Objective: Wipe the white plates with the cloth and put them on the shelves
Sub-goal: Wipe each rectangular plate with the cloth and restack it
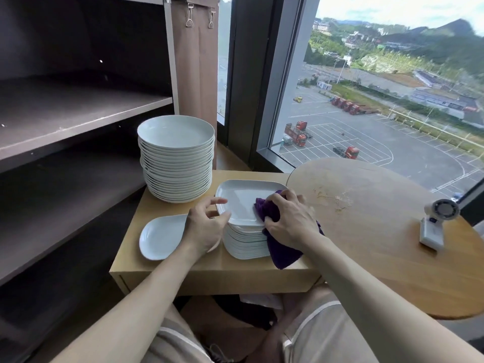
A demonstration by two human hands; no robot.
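A stack of white square plates [246, 244] stands on the low wooden table [214, 271]. On its top plate [241, 197] my right hand [290, 221] grips a purple cloth [267, 208] and presses it onto the plate's right side; the cloth's tail hangs down past the stack. At the top plate's left edge, my left hand [207, 226] pinches the rim with thumb and fingers. A tall stack of round white plates [176, 158] sits behind. One small white dish [159, 237] lies alone at the left, partly under my left wrist.
Dark shelves [78, 113] stand at the left, level with and above the low table. A round wooden table [379, 231] at the right carries a small white fan [434, 226]. A large window lies beyond.
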